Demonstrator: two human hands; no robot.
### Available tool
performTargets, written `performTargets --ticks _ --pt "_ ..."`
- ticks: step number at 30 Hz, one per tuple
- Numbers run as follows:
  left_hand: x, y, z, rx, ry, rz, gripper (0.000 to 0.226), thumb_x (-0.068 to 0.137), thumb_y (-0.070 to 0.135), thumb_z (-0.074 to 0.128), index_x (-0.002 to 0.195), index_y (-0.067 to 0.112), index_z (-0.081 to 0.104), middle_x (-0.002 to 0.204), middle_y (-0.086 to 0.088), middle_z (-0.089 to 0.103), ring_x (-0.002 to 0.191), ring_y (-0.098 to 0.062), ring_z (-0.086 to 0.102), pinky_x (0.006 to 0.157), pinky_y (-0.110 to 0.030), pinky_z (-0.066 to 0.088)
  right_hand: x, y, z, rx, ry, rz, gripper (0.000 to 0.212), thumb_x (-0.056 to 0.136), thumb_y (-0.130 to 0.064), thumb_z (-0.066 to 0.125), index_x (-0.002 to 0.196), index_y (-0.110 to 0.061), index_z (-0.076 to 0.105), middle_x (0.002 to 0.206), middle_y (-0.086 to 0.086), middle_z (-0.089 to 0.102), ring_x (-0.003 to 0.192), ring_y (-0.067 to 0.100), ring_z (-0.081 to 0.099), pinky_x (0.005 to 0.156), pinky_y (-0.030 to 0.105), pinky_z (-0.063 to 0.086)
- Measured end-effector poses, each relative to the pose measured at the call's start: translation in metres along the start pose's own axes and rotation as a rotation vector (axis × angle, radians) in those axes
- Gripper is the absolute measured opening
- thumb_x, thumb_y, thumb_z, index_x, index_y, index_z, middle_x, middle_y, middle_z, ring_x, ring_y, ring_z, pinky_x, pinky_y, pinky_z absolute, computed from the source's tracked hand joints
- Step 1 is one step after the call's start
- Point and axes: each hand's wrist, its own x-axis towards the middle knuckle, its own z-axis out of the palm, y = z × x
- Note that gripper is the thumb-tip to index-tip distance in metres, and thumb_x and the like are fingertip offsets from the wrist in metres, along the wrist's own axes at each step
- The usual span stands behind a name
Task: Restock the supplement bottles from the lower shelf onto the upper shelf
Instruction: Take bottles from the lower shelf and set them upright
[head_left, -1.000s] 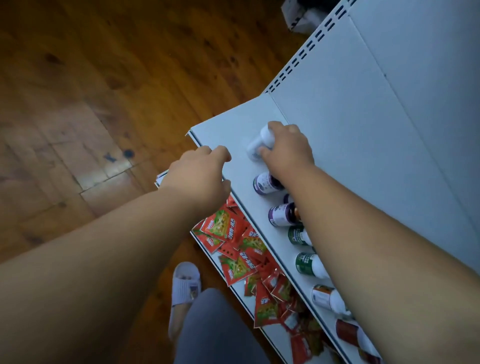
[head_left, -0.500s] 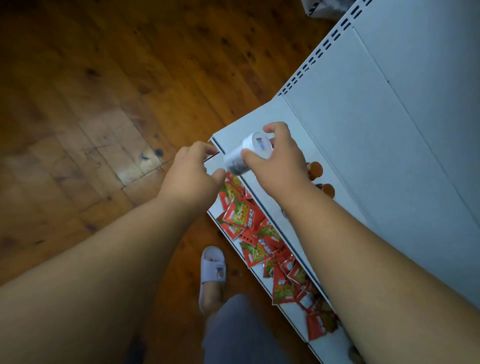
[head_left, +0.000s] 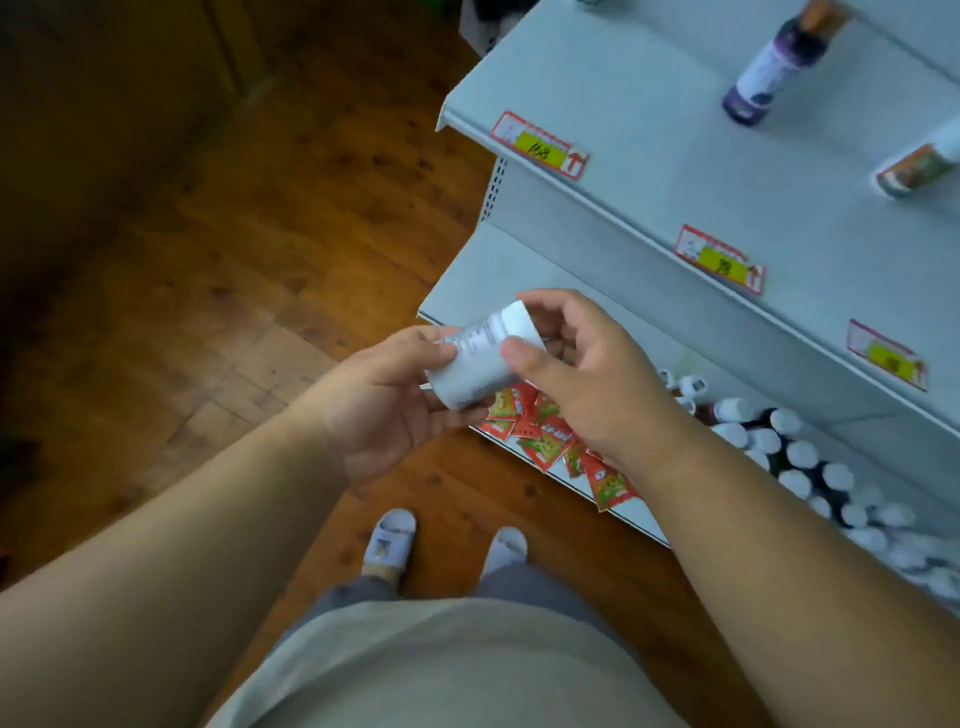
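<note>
You have one white supplement bottle (head_left: 480, 358) in the air in front of your body, tilted, out past the front edge of the lower shelf (head_left: 452, 296) and above the red sachets (head_left: 550, 436); your left hand (head_left: 384, 400) cradles its lower end with thumb on the label, and your right hand (head_left: 582, 384) pinches its upper end between thumb and curled fingers; both hands are closed round it, neither wide. The upper shelf (head_left: 649, 130) stands up and to the right, with a purple-labelled bottle (head_left: 769, 73) and an orange-labelled bottle (head_left: 919, 166) already on it; the remaining stock (head_left: 795, 457) crowds the lower shelf behind your right forearm.

The risk lies in the handover and the lift, I judge; if one hand lets go before the other has a firm hold, the smooth bottle could slip onto the sachets or the wooden floor (head_left: 260, 234); swing it up carelessly and it may catch the upper shelf's lip by the price tags (head_left: 719, 257), or knock over the standing bottles.

Half a second ago only your right hand held the bottle, low by the shelf corner, your left beside it with nothing in it; now the bottle is raised, both hands share it, and your view has lifted to take in the upper shelf.
</note>
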Motion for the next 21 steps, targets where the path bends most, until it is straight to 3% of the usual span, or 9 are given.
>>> performTargets --ticks 6,9,12,14,17,19,21 --pt "0.011 -0.003 0.107 0.249 -0.222 0.015 0.056 0.082 0.023 0.061 0.131 0.001 0.048 0.115 -0.022 0.063 0.095 -0.031 0.065 0.081 -0.040 0.058 -0.063 -0.021 -0.082 0.115 0.415 -0.002 0.037 0.071 -0.061 0.070 0.099 -0.037 0.064 0.084 -0.010 0.066 0.072 0.007 0.065 0.057 0.026 0.049" --pt "0.019 -0.027 0.176 0.346 -0.349 0.056 0.051 0.078 0.010 0.062 0.127 0.005 0.051 0.111 -0.018 0.066 0.095 -0.030 0.065 0.080 -0.037 0.055 -0.107 -0.014 -0.136 0.113 0.596 0.013 0.047 0.063 -0.067 0.065 0.099 -0.038 0.063 0.091 -0.010 0.068 0.077 0.013 0.067 0.066 0.040 0.056" --pt "0.023 -0.066 0.247 0.535 -0.415 0.146 0.051 0.070 0.004 0.068 0.117 0.015 0.056 0.107 -0.016 0.067 0.086 -0.026 0.067 0.070 -0.029 0.053 -0.163 0.006 -0.186 0.139 0.767 0.014 0.051 0.063 -0.069 0.062 0.104 -0.038 0.063 0.097 -0.014 0.068 0.078 0.011 0.065 0.064 0.033 0.051" --pt "0.026 -0.101 0.291 0.611 -0.460 0.162 0.051 0.068 0.005 0.071 0.115 0.019 0.057 0.110 -0.017 0.067 0.091 -0.028 0.068 0.075 -0.032 0.051 -0.205 0.024 -0.219 0.155 0.870 0.020 0.049 0.067 -0.064 0.064 0.107 -0.035 0.064 0.100 -0.015 0.068 0.086 0.007 0.066 0.070 0.031 0.053" --pt "0.030 -0.161 0.352 0.494 -0.629 -0.023 0.035 0.078 0.015 0.067 0.112 0.011 0.057 0.103 -0.016 0.068 0.091 -0.031 0.064 0.077 -0.041 0.051 -0.270 0.051 -0.271 0.183 0.963 0.019 0.041 0.072 -0.050 0.068 0.108 -0.030 0.067 0.105 -0.013 0.071 0.099 0.005 0.066 0.089 0.036 0.056" --pt "0.031 -0.199 0.391 0.414 -0.705 -0.233 0.036 0.088 0.022 0.057 0.120 0.004 0.059 0.106 -0.017 0.068 0.095 -0.033 0.064 0.083 -0.040 0.056 -0.312 0.069 -0.302 0.228 1.015 0.016 0.032 0.076 -0.039 0.070 0.106 -0.027 0.068 0.104 -0.009 0.072 0.098 0.007 0.067 0.089 0.035 0.056" --pt "0.031 -0.236 0.428 0.401 -0.753 -0.330 0.049 0.090 0.024 0.055 0.132 -0.002 0.054 0.116 -0.021 0.064 0.101 -0.033 0.063 0.089 -0.040 0.055 -0.350 0.088 -0.329 0.298 1.082 0.017 0.027 0.085 -0.025 0.071 0.111 -0.019 0.067 0.107 0.000 0.072 0.098 0.011 0.068 0.088 0.035 0.056"
